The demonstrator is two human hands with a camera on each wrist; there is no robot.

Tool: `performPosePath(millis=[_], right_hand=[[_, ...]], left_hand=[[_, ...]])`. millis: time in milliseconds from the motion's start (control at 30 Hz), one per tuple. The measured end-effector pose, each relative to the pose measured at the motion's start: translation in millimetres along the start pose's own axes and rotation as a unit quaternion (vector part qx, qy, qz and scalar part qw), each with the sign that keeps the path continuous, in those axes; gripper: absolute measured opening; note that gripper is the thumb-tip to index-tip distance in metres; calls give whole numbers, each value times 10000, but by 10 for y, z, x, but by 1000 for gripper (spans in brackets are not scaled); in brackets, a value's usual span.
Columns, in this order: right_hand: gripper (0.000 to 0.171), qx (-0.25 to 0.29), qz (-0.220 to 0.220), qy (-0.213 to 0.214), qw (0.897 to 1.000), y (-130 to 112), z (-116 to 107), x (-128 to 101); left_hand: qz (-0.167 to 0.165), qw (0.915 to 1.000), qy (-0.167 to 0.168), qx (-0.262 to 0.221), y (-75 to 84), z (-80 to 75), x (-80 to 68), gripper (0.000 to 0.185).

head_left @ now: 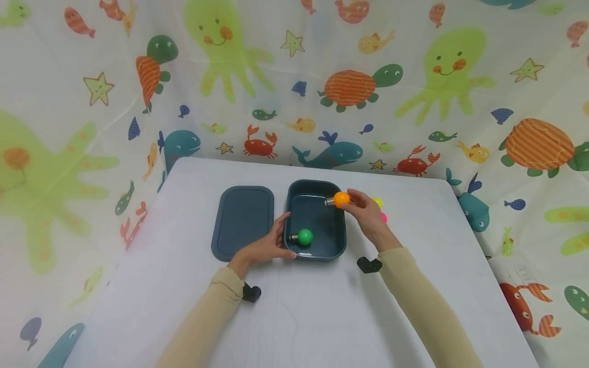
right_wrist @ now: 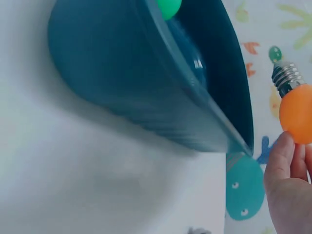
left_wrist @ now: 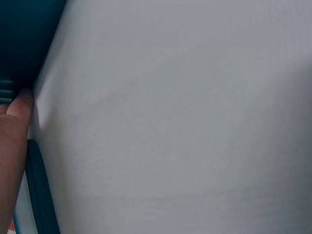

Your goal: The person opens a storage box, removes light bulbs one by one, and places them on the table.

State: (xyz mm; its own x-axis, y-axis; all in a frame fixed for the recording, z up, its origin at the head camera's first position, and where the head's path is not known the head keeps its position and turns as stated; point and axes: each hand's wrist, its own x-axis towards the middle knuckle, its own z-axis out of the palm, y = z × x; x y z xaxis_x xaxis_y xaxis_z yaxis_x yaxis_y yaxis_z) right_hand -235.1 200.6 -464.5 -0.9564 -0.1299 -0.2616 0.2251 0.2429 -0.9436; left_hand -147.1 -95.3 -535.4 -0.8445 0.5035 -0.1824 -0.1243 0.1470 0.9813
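Note:
A dark teal box [head_left: 339, 244] stands open on the white table [head_left: 322, 317], and a green bulb [head_left: 303, 236] lies inside it near the front left. My right hand [head_left: 365, 208] pinches an orange bulb [head_left: 340, 199] over the box's far right corner, metal base pointing left. In the right wrist view the orange bulb [right_wrist: 296, 109] sits at my fingertips beside the box [right_wrist: 146, 92]. My left hand [head_left: 271, 244] grips the box's front left rim, thumb along the wall. The left wrist view shows that thumb [left_wrist: 17, 109] against the box [left_wrist: 24, 39].
The box's flat lid [head_left: 243, 221] lies just left of the box. A yellow bulb [head_left: 378, 202] and a pink bulb [head_left: 384, 217] lie on the table behind my right hand. A sea-creature curtain [head_left: 294, 82] surrounds the table on three sides.

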Motion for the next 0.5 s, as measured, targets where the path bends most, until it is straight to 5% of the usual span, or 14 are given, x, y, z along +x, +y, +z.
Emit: performPosePath(millis=[500], right_hand=[[63, 1027, 120, 494, 9934, 211, -423, -193]], left_hand=[[-64, 10000, 34, 34, -6, -2, -3, 112]])
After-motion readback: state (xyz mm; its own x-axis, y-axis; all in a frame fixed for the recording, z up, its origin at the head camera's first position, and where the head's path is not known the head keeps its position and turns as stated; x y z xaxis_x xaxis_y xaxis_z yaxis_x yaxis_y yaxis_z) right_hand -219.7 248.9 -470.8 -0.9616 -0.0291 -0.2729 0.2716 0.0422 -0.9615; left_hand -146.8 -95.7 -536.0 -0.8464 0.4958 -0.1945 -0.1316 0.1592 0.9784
